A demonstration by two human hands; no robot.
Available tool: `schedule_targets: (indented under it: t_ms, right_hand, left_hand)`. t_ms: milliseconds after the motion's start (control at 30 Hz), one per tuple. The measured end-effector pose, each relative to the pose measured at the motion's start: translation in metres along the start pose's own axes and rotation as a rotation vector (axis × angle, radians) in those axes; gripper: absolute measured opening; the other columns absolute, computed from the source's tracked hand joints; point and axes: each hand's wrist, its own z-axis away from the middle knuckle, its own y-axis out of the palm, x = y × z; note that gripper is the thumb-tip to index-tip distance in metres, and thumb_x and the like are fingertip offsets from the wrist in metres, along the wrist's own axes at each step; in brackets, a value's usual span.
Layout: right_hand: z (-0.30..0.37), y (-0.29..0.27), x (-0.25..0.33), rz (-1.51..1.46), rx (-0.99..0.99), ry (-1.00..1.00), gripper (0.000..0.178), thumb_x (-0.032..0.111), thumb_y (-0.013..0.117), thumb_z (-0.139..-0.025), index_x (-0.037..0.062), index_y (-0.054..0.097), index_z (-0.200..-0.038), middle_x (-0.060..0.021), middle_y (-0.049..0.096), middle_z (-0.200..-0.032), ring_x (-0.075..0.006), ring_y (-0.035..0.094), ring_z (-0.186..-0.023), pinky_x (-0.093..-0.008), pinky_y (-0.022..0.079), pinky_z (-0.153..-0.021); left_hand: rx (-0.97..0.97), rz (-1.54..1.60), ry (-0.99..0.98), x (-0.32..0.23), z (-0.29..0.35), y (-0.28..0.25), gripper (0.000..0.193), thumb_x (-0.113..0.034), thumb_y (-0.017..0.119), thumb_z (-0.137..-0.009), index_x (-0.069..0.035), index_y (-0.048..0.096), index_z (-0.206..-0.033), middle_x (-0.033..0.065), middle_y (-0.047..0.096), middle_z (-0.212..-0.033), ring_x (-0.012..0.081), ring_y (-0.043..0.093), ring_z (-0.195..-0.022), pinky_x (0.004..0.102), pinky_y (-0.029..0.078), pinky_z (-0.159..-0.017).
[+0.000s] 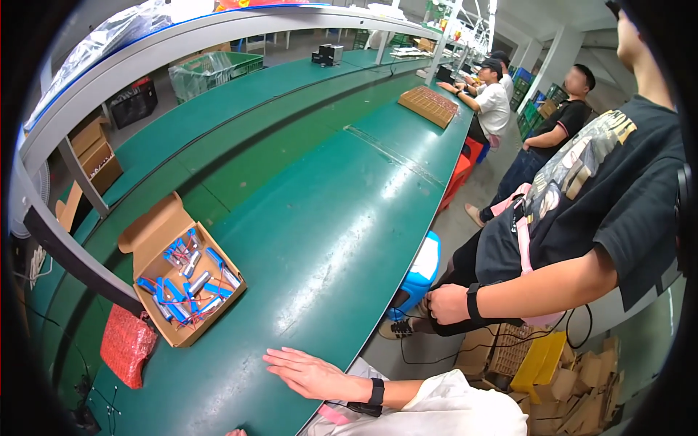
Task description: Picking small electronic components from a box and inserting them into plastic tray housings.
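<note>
My right hand (305, 371) lies on the green tabletop (313, 276) near its front edge, fingers stretched out and nothing in them. A dark band circles that wrist. Of my left hand (236, 432) only a bit shows at the lower edge, so its fingers are hidden. Ahead and to the left of my hands stands an open cardboard box (190, 336), apart from both. Blue and silver cylindrical battery packs (190, 285) with red wires lie loosely inside it. Beside the box sits a red bubble-wrap package (127, 345).
A co-worker (567, 211) stands close on my right, beside a blue-and-white stool (422, 269). Farther along the bench lies a shallow cardboard tray (429, 105), near seated people. A grey shelf frame (69, 211) rises at left. Flattened cardboard (582, 385) is piled at lower right.
</note>
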Motion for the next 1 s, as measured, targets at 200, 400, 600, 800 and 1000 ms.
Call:
schedule_targets:
  t_ms: [200,400,600,800,1000]
  right_hand:
    - [0.002,0.005,-0.004,0.021,0.022,0.004,0.037,-0.001,0.059,-0.097,-0.0039,0.063,-0.133,-0.0172,0.053,-0.156,-0.0304,0.045,-0.150,-0.0472,0.036,-0.127]
    - [0.003,0.008,-0.007,0.037,0.030,-0.017,0.040,0.001,0.061,-0.097,-0.0026,0.062,-0.136,-0.0155,0.049,-0.160,-0.0289,0.041,-0.153,-0.0479,0.036,-0.127]
    - [0.003,0.009,-0.008,0.052,0.030,-0.016,0.040,0.001,0.060,-0.097,-0.0026,0.062,-0.137,-0.0155,0.048,-0.161,-0.0289,0.040,-0.154,-0.0477,0.035,-0.127]
    - [0.003,0.009,-0.009,0.029,0.060,-0.014,0.041,0.001,0.059,-0.098,-0.0027,0.061,-0.139,-0.0155,0.046,-0.162,-0.0288,0.039,-0.154,-0.0480,0.034,-0.128]
    - [0.004,0.008,-0.009,0.026,0.061,-0.021,0.041,0.001,0.059,-0.097,-0.0026,0.061,-0.139,-0.0157,0.046,-0.162,-0.0289,0.038,-0.154,-0.0481,0.034,-0.128]
  left_hand:
    - [0.084,-0.110,0.124,-0.011,-0.003,-0.005,0.015,-0.001,0.078,-0.093,0.010,0.075,-0.104,0.0178,0.072,-0.110,0.0272,0.070,-0.097,0.0376,0.060,-0.090]
    - [0.131,-0.075,0.116,-0.012,-0.006,-0.003,0.015,0.002,0.073,-0.095,0.009,0.074,-0.107,0.0195,0.071,-0.113,0.0291,0.070,-0.101,0.0388,0.059,-0.092]
    - [0.056,-0.158,0.472,-0.036,-0.018,0.000,0.019,0.009,0.064,-0.094,0.007,0.073,-0.111,0.0202,0.070,-0.115,0.0356,0.068,-0.104,0.0449,0.056,-0.099]
    - [0.055,-0.197,0.501,-0.033,-0.017,-0.003,0.025,0.014,0.058,-0.090,0.006,0.074,-0.108,0.0209,0.069,-0.118,0.0382,0.065,-0.107,0.0483,0.053,-0.098]
    - [0.090,-0.212,0.534,-0.040,-0.018,-0.003,0.029,0.016,0.055,-0.087,0.005,0.074,-0.106,0.0203,0.067,-0.118,0.0375,0.064,-0.107,0.0502,0.052,-0.094]
